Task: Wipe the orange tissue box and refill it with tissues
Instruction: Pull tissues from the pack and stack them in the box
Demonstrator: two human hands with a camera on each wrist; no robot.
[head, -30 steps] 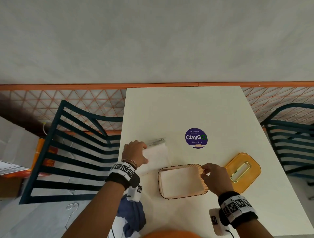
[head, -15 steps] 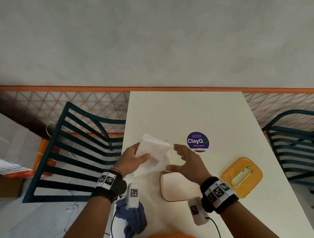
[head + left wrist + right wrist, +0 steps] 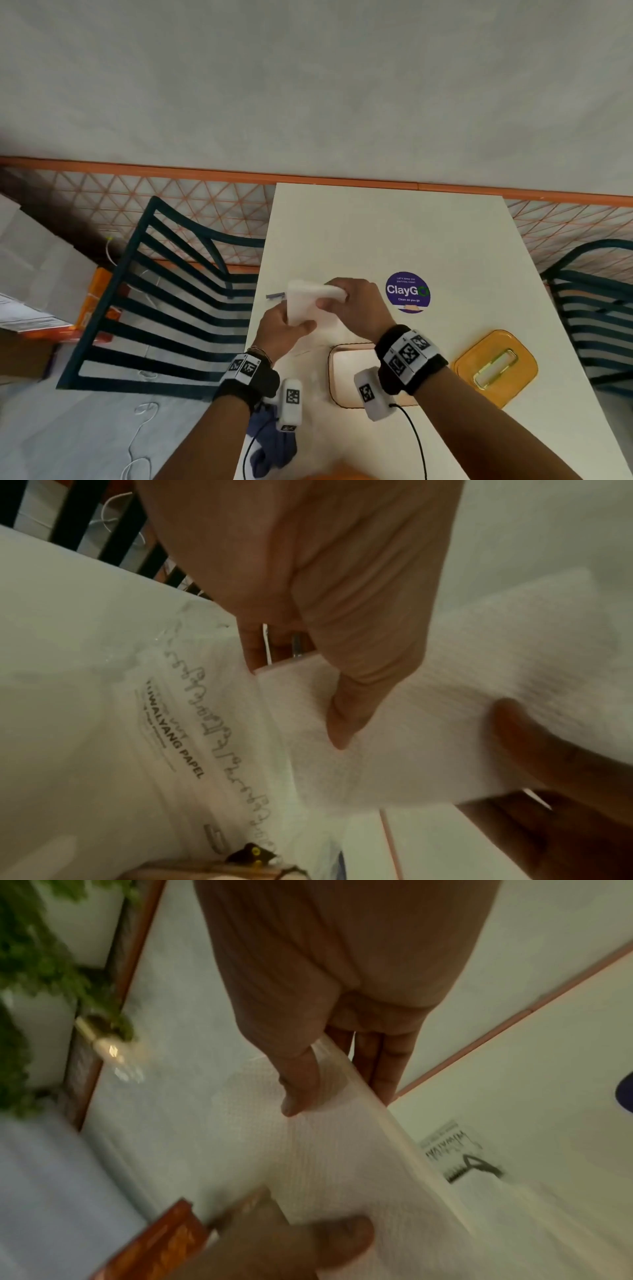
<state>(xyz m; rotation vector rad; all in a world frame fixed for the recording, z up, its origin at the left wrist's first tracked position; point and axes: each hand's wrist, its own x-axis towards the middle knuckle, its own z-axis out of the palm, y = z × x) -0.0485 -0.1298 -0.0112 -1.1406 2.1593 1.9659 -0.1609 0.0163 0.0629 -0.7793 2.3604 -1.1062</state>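
Note:
A white stack of tissues (image 3: 305,301) hangs above the table's left side, held from both ends. My left hand (image 3: 303,320) pinches its near end, thumb on top (image 3: 346,696). At the far end my right hand (image 3: 334,299) grips it, thumb over the top and fingers (image 3: 383,1066) behind the stack (image 3: 342,1164). The open base of the orange tissue box (image 3: 344,373) lies just below the hands, partly hidden by my right wrist. Its orange lid (image 3: 495,366), with a slot, lies to the right.
The clear printed tissue wrapper (image 3: 178,737) lies flat on the white table (image 3: 394,233) under the hands. A purple ClayGo sticker (image 3: 407,291) is just right of them. A blue cloth (image 3: 270,445) hangs at the near left edge. Dark slatted chairs (image 3: 164,308) flank the table.
My left hand lifted the tissue stack off the table. My right hand left the box base, moved up and left, and took hold of the stack's other end.

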